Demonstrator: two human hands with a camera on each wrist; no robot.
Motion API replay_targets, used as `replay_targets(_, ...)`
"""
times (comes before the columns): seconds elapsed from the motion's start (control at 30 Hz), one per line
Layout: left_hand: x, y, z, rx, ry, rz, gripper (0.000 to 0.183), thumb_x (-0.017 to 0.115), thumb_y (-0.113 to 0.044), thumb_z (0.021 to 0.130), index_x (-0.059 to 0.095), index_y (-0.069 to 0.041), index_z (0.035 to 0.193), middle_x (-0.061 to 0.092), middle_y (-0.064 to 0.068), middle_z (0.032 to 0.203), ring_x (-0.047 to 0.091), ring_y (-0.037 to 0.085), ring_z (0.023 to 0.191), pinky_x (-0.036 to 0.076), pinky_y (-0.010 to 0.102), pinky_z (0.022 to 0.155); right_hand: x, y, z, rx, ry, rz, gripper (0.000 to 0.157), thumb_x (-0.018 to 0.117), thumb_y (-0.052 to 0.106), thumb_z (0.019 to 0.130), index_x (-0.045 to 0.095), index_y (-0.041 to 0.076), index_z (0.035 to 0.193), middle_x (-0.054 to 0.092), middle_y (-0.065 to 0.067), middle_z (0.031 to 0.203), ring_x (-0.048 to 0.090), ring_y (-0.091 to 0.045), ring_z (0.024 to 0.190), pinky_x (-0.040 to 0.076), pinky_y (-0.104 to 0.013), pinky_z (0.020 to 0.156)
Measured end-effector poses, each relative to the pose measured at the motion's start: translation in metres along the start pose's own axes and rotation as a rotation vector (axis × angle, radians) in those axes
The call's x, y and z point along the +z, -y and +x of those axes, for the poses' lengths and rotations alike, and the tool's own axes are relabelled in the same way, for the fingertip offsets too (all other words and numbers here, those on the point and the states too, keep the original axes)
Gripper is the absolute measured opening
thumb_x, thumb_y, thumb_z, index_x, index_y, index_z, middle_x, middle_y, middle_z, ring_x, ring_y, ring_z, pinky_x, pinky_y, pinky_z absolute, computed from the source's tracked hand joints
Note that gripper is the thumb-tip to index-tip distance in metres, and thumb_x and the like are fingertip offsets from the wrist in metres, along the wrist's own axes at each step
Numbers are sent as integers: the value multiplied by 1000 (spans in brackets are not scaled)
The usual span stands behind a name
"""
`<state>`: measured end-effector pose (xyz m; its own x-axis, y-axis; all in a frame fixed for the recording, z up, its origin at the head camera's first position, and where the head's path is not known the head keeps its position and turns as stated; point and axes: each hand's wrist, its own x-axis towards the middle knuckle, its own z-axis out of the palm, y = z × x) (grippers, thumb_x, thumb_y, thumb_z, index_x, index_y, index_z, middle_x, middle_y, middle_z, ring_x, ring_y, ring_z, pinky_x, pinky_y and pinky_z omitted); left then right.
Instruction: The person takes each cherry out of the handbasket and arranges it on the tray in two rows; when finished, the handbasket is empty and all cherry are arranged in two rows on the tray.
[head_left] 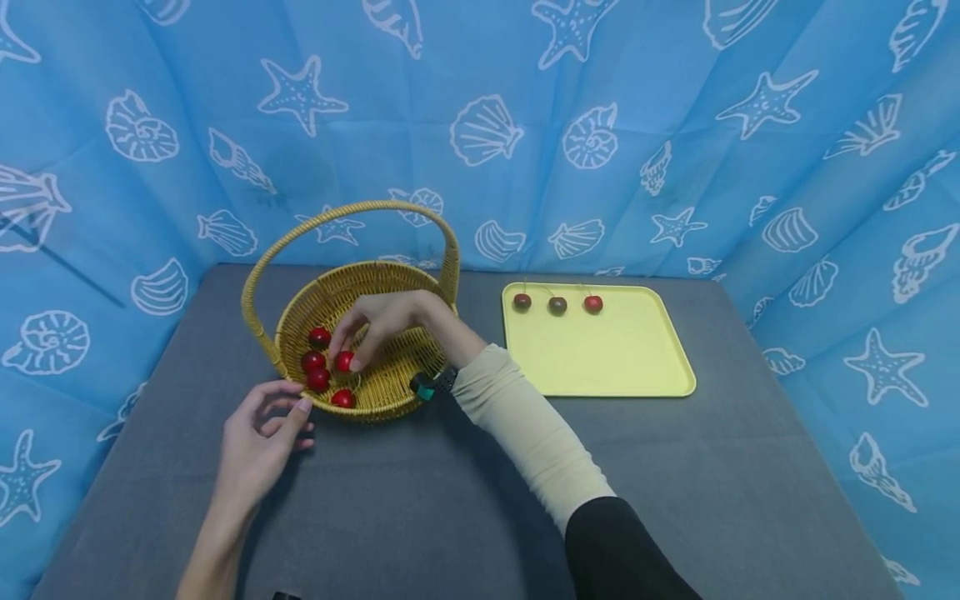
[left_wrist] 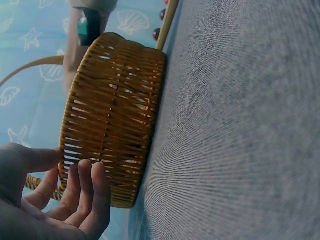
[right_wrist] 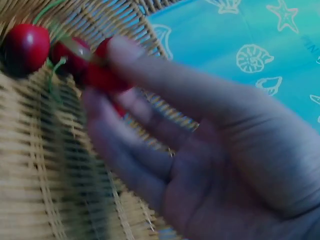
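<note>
Inside the wicker basket (head_left: 382,408), my right hand (head_left: 386,321) pinches a red cherry (head_left: 344,361) between thumb and fingertips. The right wrist view shows this cherry (right_wrist: 102,75) blurred, partly covered by the fingers. More cherries (head_left: 312,361) lie along the basket's left side, and one cherry (head_left: 343,398) sits near the front rim with its stem showing. My left hand (head_left: 258,433) is at the basket's front left, its thumb and a finger pinching the rim. In the left wrist view the other fingers of the left hand (left_wrist: 65,200) curve beside the woven wall.
To the right of the basket, a yellow tray (head_left: 600,350) carries three cherries (head_left: 557,305) in a row along its back edge. The basket's tall handle (head_left: 352,212) arches behind the right hand. Grey cloth (head_left: 420,517) covers the table, and a blue curtain (head_left: 420,167) hangs behind.
</note>
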<state>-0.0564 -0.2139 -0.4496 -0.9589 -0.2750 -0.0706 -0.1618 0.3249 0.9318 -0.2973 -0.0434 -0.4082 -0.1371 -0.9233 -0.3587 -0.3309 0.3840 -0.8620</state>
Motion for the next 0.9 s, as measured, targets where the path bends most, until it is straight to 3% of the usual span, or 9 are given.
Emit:
replay_targets(0.3,0,0,1,-7,1,7,38,66,-27,110,56,-7,141,68,19,126,77,11,86,70,27,71,-10,11,-28,-69,-43,-5,44,81,15,97,71,7,139,71,-7,138,66,-27,130,66,-36,101)
replay_targets(0.47,-1,1,1,-22,5,14,38,65,-27,111,55,-8,142,67,19,128,76,10,87,70,26,71,-13,17,-47,-113,-70,-52,42,82,15,97,72,10,137,72,-6,136,65,-22,130,66,-36,101)
replay_targets(0.57,-1,1,0,-22,6,16,38,65,-27,111,55,-7,142,67,18,129,76,10,88,70,25,71,-14,20,-59,-146,-88,-60,42,82,14,96,72,9,136,72,-9,136,67,-18,124,66,-37,101)
replay_targets(0.77,0,1,0,-13,-2,10,36,64,-24,111,56,-7,142,67,18,127,76,10,87,70,25,71,-16,28,-91,-173,-85,46,40,79,4,97,70,1,136,68,-20,135,79,-26,100,69,-48,98)
replay_targets(0.9,-1,2,1,-23,1,-1,37,65,-25,111,56,-8,142,68,14,125,76,10,88,70,26,72,-20,28,-114,-198,-95,54,40,75,1,98,68,-2,137,69,-20,133,80,-23,93,69,-46,94)
